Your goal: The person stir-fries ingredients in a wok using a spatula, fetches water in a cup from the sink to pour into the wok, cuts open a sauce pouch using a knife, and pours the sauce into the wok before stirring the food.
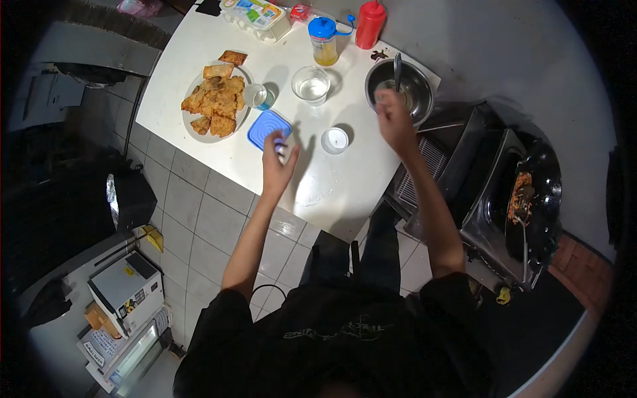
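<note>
My left hand [277, 166] is over the near part of the white table, its thumb and fingers apart. Its fingertips overlap the edge of a square blue lid [269, 127]; whether they touch it I cannot tell. My right hand [396, 125] is at the near left rim of a steel bowl [419, 93], fingers curled closed and slightly blurred. What it holds, if anything, I cannot make out. A spoon [397, 69] stands in the bowl. Between my hands sits a small white cup [335, 140]. Farther back are a clear plastic tub [310, 85] and a tipped clear cup [257, 97].
A plate [215, 137] of fried pieces [219, 99] lies at the left. Along the back stand an egg carton [259, 20], a blue-capped bottle [324, 41] and a red squeeze bottle [370, 25]. At right, a wok [547, 179] holds food and a ladle [525, 242].
</note>
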A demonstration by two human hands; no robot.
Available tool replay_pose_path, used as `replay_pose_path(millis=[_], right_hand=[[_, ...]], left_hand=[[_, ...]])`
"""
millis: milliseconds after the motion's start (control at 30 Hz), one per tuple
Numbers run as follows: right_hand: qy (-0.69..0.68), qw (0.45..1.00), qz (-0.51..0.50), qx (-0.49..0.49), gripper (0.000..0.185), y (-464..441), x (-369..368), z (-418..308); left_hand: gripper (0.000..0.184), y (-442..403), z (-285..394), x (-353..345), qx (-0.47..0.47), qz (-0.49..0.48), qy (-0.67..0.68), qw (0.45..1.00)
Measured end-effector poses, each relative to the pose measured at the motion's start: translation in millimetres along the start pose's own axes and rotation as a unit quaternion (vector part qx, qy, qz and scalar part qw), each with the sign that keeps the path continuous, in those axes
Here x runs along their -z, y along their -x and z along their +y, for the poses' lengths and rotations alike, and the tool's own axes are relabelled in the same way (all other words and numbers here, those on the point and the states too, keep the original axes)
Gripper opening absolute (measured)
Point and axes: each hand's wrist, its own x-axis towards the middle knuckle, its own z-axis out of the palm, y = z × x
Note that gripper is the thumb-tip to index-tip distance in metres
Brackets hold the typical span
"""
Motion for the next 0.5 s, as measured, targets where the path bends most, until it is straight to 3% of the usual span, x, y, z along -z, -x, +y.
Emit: replay_pose_path(millis=[67, 133, 200, 267, 300, 333, 400, 433, 467, 500], right_hand=[[-0.114, 0.972, -0.2, -0.053, 0.036, -10, -29, -10], [-0.066, 0.963, -0.24, -0.105, 0.062, -19, -62, -13], [-0.007, 0.962, -0.263, -0.075, 0.088, -32, -81, -21], [-0.141, 0.959, -0.244, -0.04, 0.107, -35, -119, 4], [-0.216, 0.948, -0.233, -0.008, 0.097, -38, -144, 21], [-0.229, 0.95, -0.206, -0.042, 0.097, -38, -139, 10], [-0.194, 0.97, -0.145, -0.027, 0.085, -40, -137, 1], [-0.225, 0.962, -0.151, -0.036, 0.088, -40, -129, -5], [-0.21, 0.963, -0.154, -0.068, 0.086, -40, -110, -23], [-0.219, 0.97, -0.104, -0.034, 0.084, -37, -115, -16]], left_hand=[[0.068, -36, 13, -5, -0.07, 0.0, -0.03, 0.997], [0.078, -71, 22, -14, -0.106, -0.011, -0.034, 0.994], [0.081, -96, 25, -23, -0.056, -0.075, 0.016, 0.996], [0.082, -104, 15, -28, -0.06, -0.09, 0.058, 0.992], [0.084, -109, 7, -33, -0.06, -0.102, 0.103, 0.988], [0.08, -112, -2, -35, -0.077, -0.095, 0.103, 0.987], [0.067, -105, 13, -29, -0.049, -0.119, 0.123, 0.984], [0.064, -105, 15, -27, -0.039, -0.139, 0.133, 0.981], [0.063, -103, 25, -25, -0.062, -0.14, 0.117, 0.981], [0.061, -100, 38, -25, -0.078, -0.132, 0.116, 0.981]])
